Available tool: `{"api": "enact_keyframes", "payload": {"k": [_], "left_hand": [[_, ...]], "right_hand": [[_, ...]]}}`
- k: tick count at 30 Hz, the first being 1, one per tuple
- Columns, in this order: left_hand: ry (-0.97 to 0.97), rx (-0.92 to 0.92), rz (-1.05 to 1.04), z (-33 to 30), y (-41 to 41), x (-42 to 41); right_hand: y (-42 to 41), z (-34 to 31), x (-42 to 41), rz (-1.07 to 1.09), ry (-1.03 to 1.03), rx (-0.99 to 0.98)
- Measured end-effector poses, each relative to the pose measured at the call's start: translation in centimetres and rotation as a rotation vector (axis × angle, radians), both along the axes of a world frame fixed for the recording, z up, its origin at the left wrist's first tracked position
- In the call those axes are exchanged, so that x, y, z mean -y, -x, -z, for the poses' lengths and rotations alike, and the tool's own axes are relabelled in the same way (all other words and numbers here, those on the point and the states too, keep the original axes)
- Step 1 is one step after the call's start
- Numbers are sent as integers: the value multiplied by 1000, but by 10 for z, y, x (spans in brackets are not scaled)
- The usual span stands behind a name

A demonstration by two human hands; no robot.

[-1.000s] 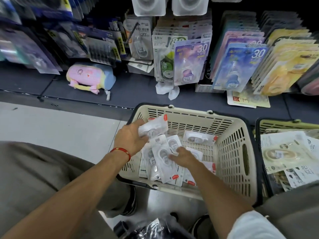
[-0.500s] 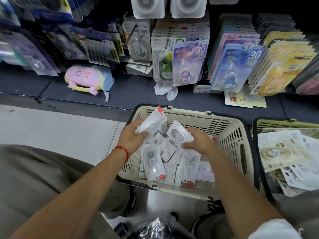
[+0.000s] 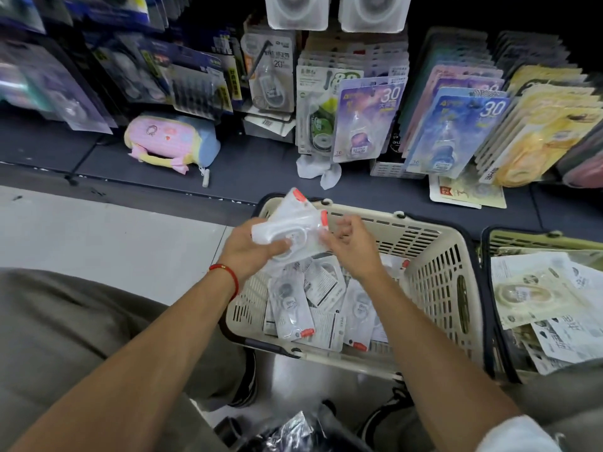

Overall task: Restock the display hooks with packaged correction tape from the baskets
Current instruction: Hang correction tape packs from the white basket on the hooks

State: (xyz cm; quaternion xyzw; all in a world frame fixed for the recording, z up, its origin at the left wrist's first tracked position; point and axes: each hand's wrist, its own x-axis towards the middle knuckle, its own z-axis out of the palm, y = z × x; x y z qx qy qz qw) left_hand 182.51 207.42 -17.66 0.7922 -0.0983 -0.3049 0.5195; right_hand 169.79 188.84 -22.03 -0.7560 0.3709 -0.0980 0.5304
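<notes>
Both hands meet above the near-left corner of the cream basket point(image 3: 437, 288). Left hand point(image 3: 251, 252) grips a small stack of clear correction tape packets point(image 3: 293, 230), thumb across the front. Right hand point(image 3: 350, 246) pinches the stack's right edge, fingers curled. More packets point(image 3: 313, 298) lie loose in the basket. Second basket point(image 3: 535, 243) just beside, right. Hanging packs point(image 3: 365, 122) on hooks behind.

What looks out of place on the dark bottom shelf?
A pink and blue plush pouch lies on the shelf under the hanging packs, and a crumpled white wrapper sits beside it to the right. Neither hangs on a hook.
</notes>
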Motion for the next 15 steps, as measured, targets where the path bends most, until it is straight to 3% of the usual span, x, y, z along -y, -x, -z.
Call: {"api": "enact_keyframes", "payload": {"k": [2,5,7,11,15], "left_hand": [[17,37,-132,-3,-11,-8],[37,83,-224,-3,-18,-21],[64,77,-258,-2,-17,-26],[89,46,-293,0,-16,-31],[94,58,-294,-3,-16,-26]], "right_hand": [[-1,31,-18,-15,7,-171],[5,77,-50,-442,117,-657],[13,95,-72,-610,145,-803],[19,105,-72,-609,46,-776],[20,78,-24,-339,-205,-516]]}}
